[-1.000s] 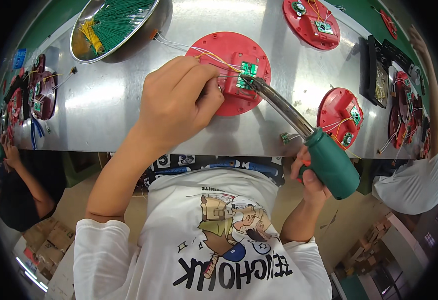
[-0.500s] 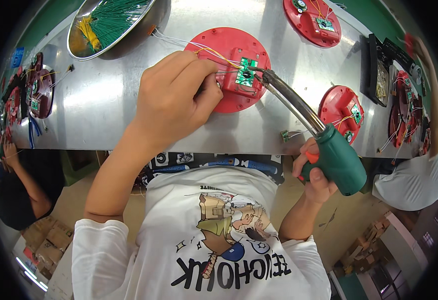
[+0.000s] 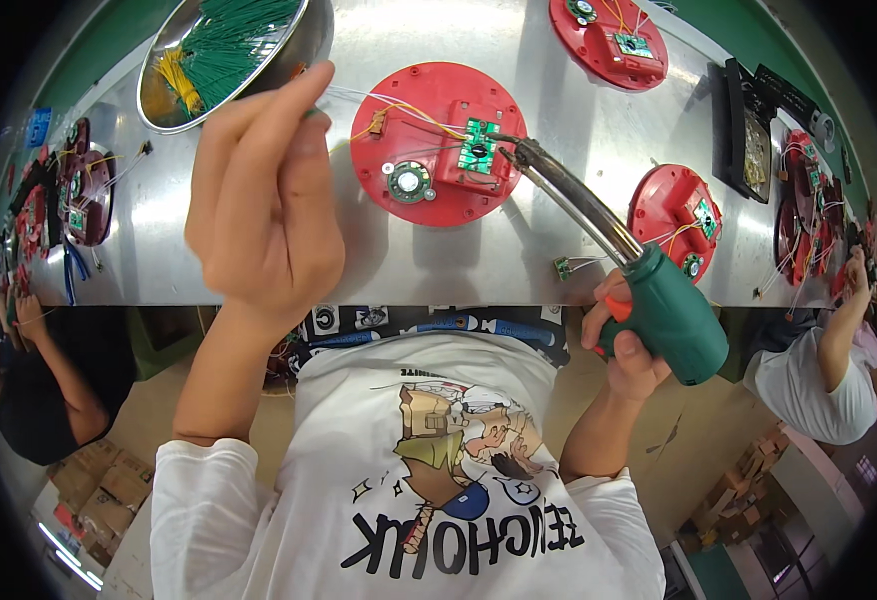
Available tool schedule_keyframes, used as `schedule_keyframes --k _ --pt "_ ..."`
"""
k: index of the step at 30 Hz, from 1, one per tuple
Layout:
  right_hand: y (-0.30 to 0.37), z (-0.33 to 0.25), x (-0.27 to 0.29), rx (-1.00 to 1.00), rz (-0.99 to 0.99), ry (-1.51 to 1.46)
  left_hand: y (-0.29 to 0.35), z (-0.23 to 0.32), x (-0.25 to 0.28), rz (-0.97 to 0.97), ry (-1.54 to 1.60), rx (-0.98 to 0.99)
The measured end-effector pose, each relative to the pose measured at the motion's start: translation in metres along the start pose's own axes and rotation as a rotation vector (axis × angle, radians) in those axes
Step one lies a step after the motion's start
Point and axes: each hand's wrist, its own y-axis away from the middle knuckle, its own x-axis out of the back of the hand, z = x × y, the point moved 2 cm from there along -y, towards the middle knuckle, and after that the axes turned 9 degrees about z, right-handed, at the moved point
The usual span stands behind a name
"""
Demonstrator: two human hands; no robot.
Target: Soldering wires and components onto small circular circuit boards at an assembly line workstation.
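My right hand (image 3: 627,350) is wrapped round the green handle of a soldering gun (image 3: 674,315) with a red trigger. Its metal tip reaches the right edge of a small green circuit board (image 3: 478,147). That board is mounted on a round red plastic housing (image 3: 437,90), which also carries a round speaker (image 3: 409,181) and thin white, yellow and dark wires. My left hand (image 3: 269,200) is raised left of the housing, apart from it, fingers pressed together. A small green bit shows between thumb and fingers; what it is cannot be made out.
A metal bowl (image 3: 145,103) of green and yellow wires stands behind my left hand. More red housings lie at far right (image 3: 609,45) and nearer right (image 3: 649,195). A black tray (image 3: 739,135) stands beyond. Co-workers sit on both sides.
My left hand has drawn back leftward from the housing toward the bowl, uncovering the speaker. The housing has shifted slightly left in view. The soldering gun stays at the board.
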Motion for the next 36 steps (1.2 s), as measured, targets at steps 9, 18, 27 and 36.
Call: schedule_keyframes --k 9,18,27,36 --pt "-0.001 -0.002 0.0 0.009 -0.039 0.028 0.02 0.005 -0.025 -0.321 0.171 0.062" --pt "-0.002 -0.004 -0.003 0.032 -0.074 0.088 0.025 0.0 -0.032 -0.327 0.123 -0.023" --pt "-0.004 -0.007 -0.005 -0.013 -0.057 0.074 0.026 -0.001 -0.032 -0.322 0.102 -0.036" --pt "0.0 -0.002 0.002 -0.102 -0.026 0.013 0.025 -0.002 -0.031 -0.33 0.12 -0.043"
